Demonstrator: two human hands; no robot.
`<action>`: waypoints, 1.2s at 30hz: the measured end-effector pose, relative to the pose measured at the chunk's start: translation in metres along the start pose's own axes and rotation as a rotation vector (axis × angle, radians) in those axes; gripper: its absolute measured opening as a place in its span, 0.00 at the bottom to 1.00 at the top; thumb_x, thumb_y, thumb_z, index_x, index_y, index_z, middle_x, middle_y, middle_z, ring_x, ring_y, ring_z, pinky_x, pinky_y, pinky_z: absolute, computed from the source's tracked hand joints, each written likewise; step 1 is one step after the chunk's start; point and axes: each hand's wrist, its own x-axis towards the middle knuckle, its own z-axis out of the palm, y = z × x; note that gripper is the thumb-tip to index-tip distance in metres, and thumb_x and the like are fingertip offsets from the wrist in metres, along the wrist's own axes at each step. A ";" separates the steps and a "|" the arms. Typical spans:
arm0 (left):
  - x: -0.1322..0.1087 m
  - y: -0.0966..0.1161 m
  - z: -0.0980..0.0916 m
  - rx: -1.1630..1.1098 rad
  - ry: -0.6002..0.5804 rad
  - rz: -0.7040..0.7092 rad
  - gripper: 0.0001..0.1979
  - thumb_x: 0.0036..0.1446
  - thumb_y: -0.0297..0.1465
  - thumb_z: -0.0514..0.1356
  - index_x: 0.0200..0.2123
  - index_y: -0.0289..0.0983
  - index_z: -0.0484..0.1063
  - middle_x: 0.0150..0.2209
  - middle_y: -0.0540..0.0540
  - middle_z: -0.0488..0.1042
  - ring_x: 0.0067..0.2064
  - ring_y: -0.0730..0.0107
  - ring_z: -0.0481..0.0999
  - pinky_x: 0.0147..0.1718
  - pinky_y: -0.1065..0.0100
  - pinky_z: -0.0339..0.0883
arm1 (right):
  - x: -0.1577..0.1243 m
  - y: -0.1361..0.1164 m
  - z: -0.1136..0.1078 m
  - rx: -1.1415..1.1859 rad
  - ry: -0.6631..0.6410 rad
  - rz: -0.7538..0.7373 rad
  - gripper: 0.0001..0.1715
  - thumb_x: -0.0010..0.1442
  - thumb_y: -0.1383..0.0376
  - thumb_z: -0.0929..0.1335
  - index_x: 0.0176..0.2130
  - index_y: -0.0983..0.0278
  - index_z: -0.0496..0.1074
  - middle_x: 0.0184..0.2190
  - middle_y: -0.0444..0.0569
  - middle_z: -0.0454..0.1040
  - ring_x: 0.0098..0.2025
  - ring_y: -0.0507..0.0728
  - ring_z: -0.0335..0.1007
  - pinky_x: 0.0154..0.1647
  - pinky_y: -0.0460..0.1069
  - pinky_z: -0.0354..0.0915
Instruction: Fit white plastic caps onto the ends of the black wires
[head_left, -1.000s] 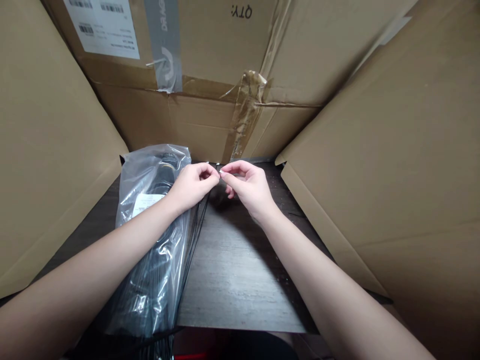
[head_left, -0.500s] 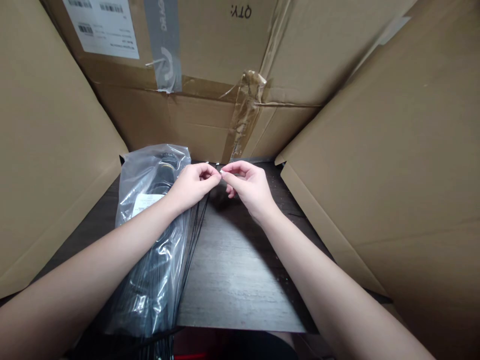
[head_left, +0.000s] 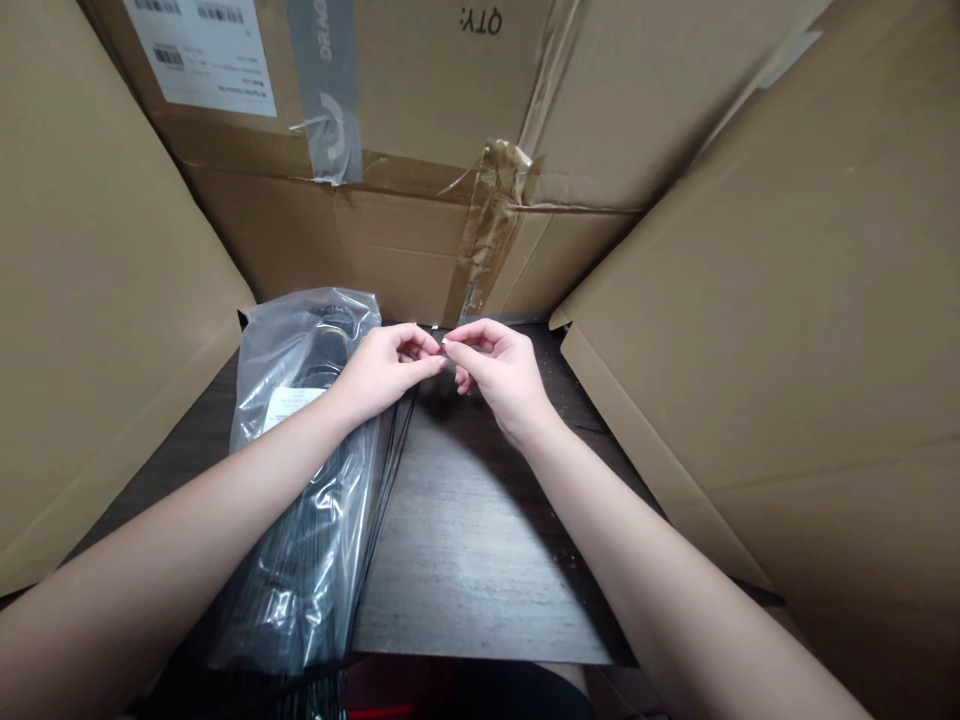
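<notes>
My left hand point(head_left: 390, 368) is curled over the dark table, thumb and index finger bent close to each other. Several thin black cords point(head_left: 389, 470) run up from the table's front edge and vanish under this hand; whether its fingers grip them cannot be made out. My right hand point(head_left: 499, 370) meets it fingertip to fingertip, its thumb and index finger pinched. Something small and pale shows at that pinch, too small to name. Under my left forearm lies a clear plastic bag point(head_left: 259, 345) with coiled black cords inside and a white label point(head_left: 294, 405).
Cardboard panels stand at the left point(head_left: 97, 300) and right point(head_left: 787, 330). A large taped cardboard box point(head_left: 405, 235) closes off the back. The dark wooden table point(head_left: 480, 560) has its front edge close to my body.
The thumb and index finger of my left hand have parted slightly. Both hands otherwise keep nearly the same place, and the bag lies as before.
</notes>
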 end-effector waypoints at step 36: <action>-0.002 0.011 0.002 -0.111 0.054 -0.036 0.12 0.46 0.38 0.68 0.26 0.35 0.75 0.26 0.50 0.73 0.26 0.74 0.67 0.28 0.69 0.64 | 0.000 -0.003 -0.002 0.013 -0.070 -0.001 0.18 0.48 0.56 0.77 0.33 0.65 0.77 0.22 0.42 0.72 0.21 0.48 0.65 0.17 0.43 0.65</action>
